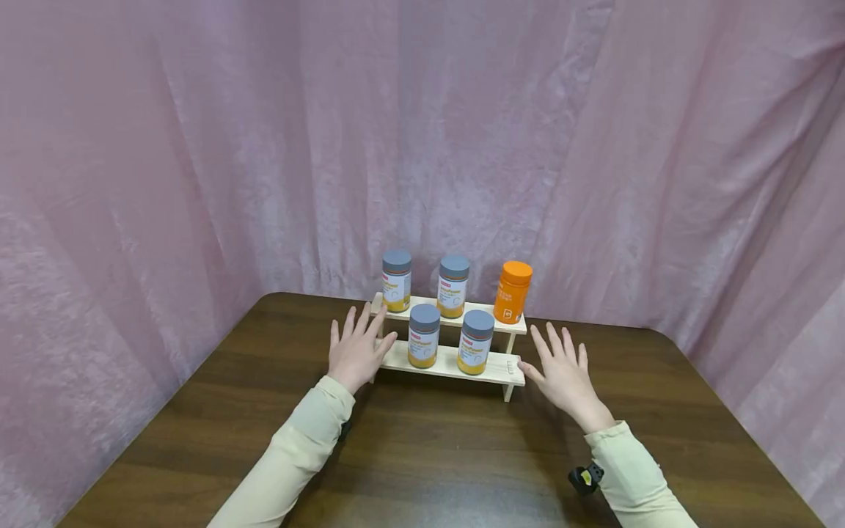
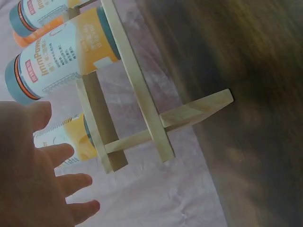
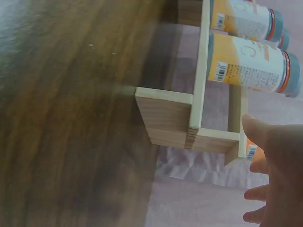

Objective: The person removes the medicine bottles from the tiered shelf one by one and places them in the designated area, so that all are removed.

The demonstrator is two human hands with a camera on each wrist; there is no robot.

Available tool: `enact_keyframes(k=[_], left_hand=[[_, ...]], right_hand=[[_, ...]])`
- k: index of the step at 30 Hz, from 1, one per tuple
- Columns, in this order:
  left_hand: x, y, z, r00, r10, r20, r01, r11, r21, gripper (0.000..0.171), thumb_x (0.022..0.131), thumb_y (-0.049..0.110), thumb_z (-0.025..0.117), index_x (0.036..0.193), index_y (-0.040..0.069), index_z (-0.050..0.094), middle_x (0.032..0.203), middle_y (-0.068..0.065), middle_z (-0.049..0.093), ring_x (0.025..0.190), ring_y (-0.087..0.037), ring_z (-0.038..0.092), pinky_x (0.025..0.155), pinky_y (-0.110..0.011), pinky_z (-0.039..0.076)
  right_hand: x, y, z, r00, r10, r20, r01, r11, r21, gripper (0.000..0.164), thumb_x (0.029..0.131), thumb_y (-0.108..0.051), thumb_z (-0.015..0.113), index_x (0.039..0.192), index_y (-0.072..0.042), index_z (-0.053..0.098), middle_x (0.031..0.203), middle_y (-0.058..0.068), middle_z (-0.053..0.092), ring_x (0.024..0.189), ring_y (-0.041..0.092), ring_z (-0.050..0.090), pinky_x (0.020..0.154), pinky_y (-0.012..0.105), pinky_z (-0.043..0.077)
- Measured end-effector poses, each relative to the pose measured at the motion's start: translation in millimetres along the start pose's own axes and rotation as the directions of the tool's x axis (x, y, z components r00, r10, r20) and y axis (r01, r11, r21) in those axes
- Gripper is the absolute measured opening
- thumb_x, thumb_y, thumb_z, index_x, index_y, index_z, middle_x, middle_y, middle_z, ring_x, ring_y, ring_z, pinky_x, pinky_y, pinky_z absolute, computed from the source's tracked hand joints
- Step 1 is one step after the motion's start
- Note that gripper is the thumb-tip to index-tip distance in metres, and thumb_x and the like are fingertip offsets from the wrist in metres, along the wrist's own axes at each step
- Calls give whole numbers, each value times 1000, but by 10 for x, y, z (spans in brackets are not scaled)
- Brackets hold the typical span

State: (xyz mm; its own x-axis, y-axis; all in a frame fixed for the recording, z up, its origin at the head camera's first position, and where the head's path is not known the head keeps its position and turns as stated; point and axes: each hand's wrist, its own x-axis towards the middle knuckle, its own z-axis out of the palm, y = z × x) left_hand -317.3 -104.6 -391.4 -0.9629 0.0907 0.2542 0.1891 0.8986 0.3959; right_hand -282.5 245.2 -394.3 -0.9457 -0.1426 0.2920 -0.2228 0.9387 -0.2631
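A two-tier wooden rack (image 1: 389,356) bears several supplement bottles. On its lower step stand two grey-lidded bottles, one left (image 1: 423,337) and one right (image 1: 475,343). The upper step carries two more grey-lidded bottles, at the left end (image 1: 396,282) and in the middle (image 1: 452,287), plus an orange bottle (image 1: 512,293) at the right end. My left hand (image 1: 356,350) is spread beside the rack's left end, holding nothing. At the right end my right hand (image 1: 564,370) hovers with fingers apart, also holding nothing. Whether either hand touches the wood, I cannot tell.
The rack stands toward the back of a dark brown wooden table (image 1: 422,447). Pink curtains (image 1: 488,147) hang behind the table and along both sides. A black strap device (image 1: 586,478) sits at the right wrist.
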Motion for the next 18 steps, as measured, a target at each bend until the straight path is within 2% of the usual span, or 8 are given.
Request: enact_keyframes(k=[3,6,8,11,14,18], left_hand=[[40,-9,-15,1000,-26,-13,26,999,-34,64,100,49,43,155,24,22,161,-13,22,149,-38,17,117,-63,12],[93,-13,-17,996,-81,-43,75,989,-125,70,98,43,50,155,16,20,157,-19,29,142,-42,31,110,-64,26],[126,-20,-21,990,-124,-63,110,975,-193,74,97,39,55,155,12,18,154,-23,32,136,-44,39,105,-63,34],[170,-49,-17,983,-172,-65,150,954,-261,76,95,35,57,153,5,17,149,-28,36,128,-48,46,99,-61,40],[204,-100,-1,978,-205,-35,185,936,-299,75,95,33,55,152,3,16,147,-32,36,124,-51,49,99,-59,42],[237,-170,39,975,-219,27,215,914,-345,76,96,34,53,152,2,13,143,-35,41,123,-51,50,101,-58,41]], right_hand=[[51,-6,-33,1000,10,-7,-10,1000,19,70,97,-38,55,150,-3,28,152,32,26,139,54,22,109,70,19],[119,-39,-65,998,53,-18,-51,997,66,71,97,-38,55,150,0,26,148,33,33,133,54,34,102,68,34],[175,-83,-90,996,92,-19,-90,990,110,72,97,-38,54,150,0,23,147,32,34,131,52,38,98,66,39],[252,-160,-134,990,142,-22,-136,977,161,75,98,-39,54,152,0,19,149,31,33,131,51,39,96,66,41],[323,-201,-172,984,173,-41,-160,963,215,76,98,-38,53,152,-1,15,150,31,32,132,50,40,98,65,40],[421,-209,-195,972,205,-116,-162,939,303,73,98,-35,54,152,-1,18,148,28,38,131,46,44,100,62,40]])
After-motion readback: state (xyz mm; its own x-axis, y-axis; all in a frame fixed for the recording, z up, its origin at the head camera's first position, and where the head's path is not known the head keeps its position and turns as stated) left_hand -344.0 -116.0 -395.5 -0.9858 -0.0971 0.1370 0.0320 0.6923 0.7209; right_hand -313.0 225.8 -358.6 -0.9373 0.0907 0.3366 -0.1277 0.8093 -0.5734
